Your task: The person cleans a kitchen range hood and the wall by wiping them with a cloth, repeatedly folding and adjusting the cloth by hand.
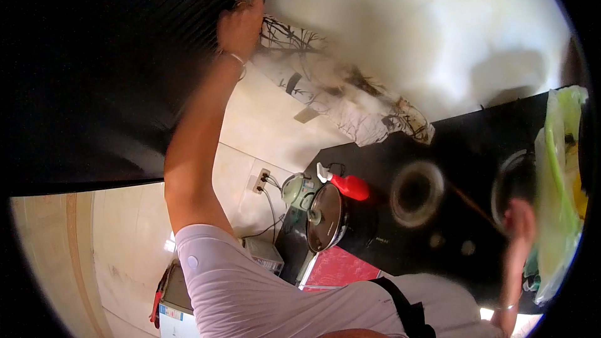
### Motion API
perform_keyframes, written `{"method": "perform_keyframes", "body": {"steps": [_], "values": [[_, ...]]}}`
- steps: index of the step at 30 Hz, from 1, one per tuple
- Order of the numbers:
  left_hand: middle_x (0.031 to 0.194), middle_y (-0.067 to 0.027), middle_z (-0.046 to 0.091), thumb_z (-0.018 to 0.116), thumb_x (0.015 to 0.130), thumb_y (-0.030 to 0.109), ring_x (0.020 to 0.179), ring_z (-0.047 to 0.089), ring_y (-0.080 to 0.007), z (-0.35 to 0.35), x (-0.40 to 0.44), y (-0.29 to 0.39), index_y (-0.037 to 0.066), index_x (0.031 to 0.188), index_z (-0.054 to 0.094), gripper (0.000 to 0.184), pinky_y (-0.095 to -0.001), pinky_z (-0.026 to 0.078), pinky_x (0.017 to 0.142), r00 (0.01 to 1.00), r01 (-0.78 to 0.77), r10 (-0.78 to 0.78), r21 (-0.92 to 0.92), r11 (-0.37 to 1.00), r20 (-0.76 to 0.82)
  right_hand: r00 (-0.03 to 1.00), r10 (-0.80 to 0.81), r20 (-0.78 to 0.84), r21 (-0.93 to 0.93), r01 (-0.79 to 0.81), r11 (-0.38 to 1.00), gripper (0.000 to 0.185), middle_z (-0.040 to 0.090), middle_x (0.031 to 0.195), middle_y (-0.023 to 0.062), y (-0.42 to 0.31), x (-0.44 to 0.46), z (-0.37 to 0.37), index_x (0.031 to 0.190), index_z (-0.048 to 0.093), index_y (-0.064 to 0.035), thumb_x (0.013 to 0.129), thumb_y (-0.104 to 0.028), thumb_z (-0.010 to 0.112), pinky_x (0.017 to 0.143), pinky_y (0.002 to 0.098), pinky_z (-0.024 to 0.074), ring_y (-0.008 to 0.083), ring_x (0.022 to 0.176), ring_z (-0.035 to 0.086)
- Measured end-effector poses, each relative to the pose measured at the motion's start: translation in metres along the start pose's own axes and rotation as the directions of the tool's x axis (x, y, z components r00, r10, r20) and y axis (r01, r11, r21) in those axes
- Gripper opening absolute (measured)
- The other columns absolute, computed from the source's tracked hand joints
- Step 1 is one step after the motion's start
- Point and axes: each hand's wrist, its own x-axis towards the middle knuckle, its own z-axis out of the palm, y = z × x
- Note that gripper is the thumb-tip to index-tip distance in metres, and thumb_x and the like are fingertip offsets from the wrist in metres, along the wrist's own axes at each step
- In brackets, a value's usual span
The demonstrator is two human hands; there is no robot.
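My left hand point(241, 28) is raised high beside the dark ribbed hood. Its fingers are curled around the upper end of a white sheet point(338, 84) printed with black branches. Creased and partly curled, the sheet runs down along the wall toward the black stove. My right hand point(521, 222) is low on the right, over the stove near the rear burner ring and a light green plastic bag point(557, 194). Motion smears its fingers, so whether they hold anything is unclear.
Overhead on the left is the dark hood point(119, 87). The black gas stove point(451, 144) has a burner point(417, 194). Beside it stand a red spray bottle point(349, 186), a lidded pan point(325, 219) and a green appliance point(297, 191). Cables run to a wall socket point(260, 181).
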Motion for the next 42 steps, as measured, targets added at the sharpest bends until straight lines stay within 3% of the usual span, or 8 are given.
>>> {"method": "perform_keyframes", "body": {"steps": [3, 6, 15, 21, 26, 35, 38, 42], "values": [[0.069, -0.0094, 0.065, 0.055, 0.077, 0.011, 0.057, 0.064, -0.0156, -0.003, -0.001, -0.001, -0.003, 0.102, 0.055, 0.029, -0.0245, 0.051, 0.051, 0.999, 0.001, 0.002, 0.089, 0.996, -0.034, 1.000, 0.009, -0.003, -0.006, -0.009, 1.000, 0.016, 0.054, 0.076, -0.0039, 0.004, -0.003, -0.004, 0.097, 0.061, -0.0084, 0.091, -0.020, 0.052, 0.060, 0.0168, 0.0377, 0.0029, 0.067, 0.046], [0.077, -0.0124, 0.064, 0.049, 0.082, 0.008, 0.063, 0.065, -0.0233, 0.013, 0.001, -0.001, 0.000, 0.096, 0.051, 0.017, -0.0314, 0.053, 0.050, 0.997, 0.002, 0.000, 0.017, 1.000, -0.073, 0.999, 0.042, -0.010, 0.029, -0.042, 0.999, 0.017, 0.055, 0.077, -0.0041, -0.001, -0.003, -0.001, 0.097, 0.061, -0.0084, 0.091, -0.021, 0.052, 0.061, 0.0165, 0.0382, 0.0028, 0.067, 0.046], [0.079, -0.0128, 0.065, 0.049, 0.082, 0.009, 0.062, 0.066, -0.0229, 0.005, 0.008, 0.008, -0.001, 0.101, 0.054, 0.022, -0.0304, 0.054, 0.050, 0.997, 0.046, -0.050, 0.060, 0.997, 0.057, 0.999, 0.048, 0.011, 0.046, -0.048, 0.998, 0.018, 0.056, 0.077, -0.0034, -0.005, 0.007, -0.008, 0.098, 0.061, -0.0076, 0.090, -0.022, 0.052, 0.061, 0.0171, 0.0388, 0.0033, 0.067, 0.047], [0.076, -0.0116, 0.065, 0.056, 0.074, 0.012, 0.054, 0.063, -0.0189, 0.016, 0.017, 0.009, -0.002, 0.091, 0.063, 0.022, -0.0290, 0.050, 0.046, 0.994, -0.064, 0.072, 0.092, 0.994, -0.087, 0.999, 0.031, -0.042, 0.029, -0.030, 0.999, 0.017, 0.056, 0.078, -0.0021, -0.003, 0.003, -0.012, 0.097, 0.061, -0.0078, 0.090, -0.020, 0.051, 0.063, 0.0192, 0.0392, 0.0047, 0.069, 0.048], [0.083, -0.0112, 0.056, 0.056, 0.072, 0.009, 0.075, 0.057, -0.0187, 0.000, 0.017, 0.009, 0.001, 0.076, 0.065, 0.012, -0.0294, 0.048, 0.063, 0.993, -0.107, 0.114, 0.137, 0.985, -0.042, 0.998, 0.043, -0.043, 0.063, -0.040, 0.997, 0.016, 0.054, 0.076, -0.0025, 0.000, -0.005, -0.016, 0.096, 0.060, -0.0080, 0.091, -0.019, 0.050, 0.063, 0.0185, 0.0382, 0.0048, 0.070, 0.047], [0.085, -0.0081, 0.056, 0.056, 0.072, 0.007, 0.081, 0.058, -0.0199, -0.003, 0.012, 0.003, 0.006, 0.077, 0.060, 0.007, -0.0299, 0.048, 0.071, 0.972, -0.229, 0.232, 0.097, 0.969, -0.027, 0.999, 0.012, -0.042, 0.051, -0.010, 0.999, 0.015, 0.053, 0.074, -0.0041, 0.011, -0.007, -0.017, 0.096, 0.060, -0.0090, 0.091, -0.019, 0.050, 0.062, 0.0175, 0.0361, 0.0040, 0.067, 0.045], [0.085, -0.0076, 0.055, 0.056, 0.072, 0.008, 0.085, 0.056, -0.0196, -0.007, 0.013, 0.005, 0.006, 0.079, 0.060, 0.008, -0.0294, 0.047, 0.074, 0.950, -0.280, 0.278, 0.008, 0.960, -0.139, 0.999, 0.041, -0.025, 0.069, -0.039, 0.997, 0.015, 0.053, 0.075, -0.0041, 0.016, -0.004, -0.020, 0.096, 0.060, -0.0097, 0.090, -0.019, 0.051, 0.062, 0.0174, 0.0359, 0.0039, 0.067, 0.045], [0.086, -0.0076, 0.056, 0.055, 0.074, 0.008, 0.085, 0.054, -0.0194, -0.005, 0.019, 0.010, 0.006, 0.081, 0.060, 0.009, -0.0296, 0.046, 0.075, 0.948, -0.317, 0.318, 0.111, 0.942, 0.005, 0.998, 0.058, 0.004, 0.077, -0.058, 0.995, 0.014, 0.053, 0.075, -0.0039, 0.013, -0.002, -0.018, 0.096, 0.060, -0.0102, 0.090, -0.020, 0.051, 0.062, 0.0176, 0.0361, 0.0040, 0.067, 0.045]]}}
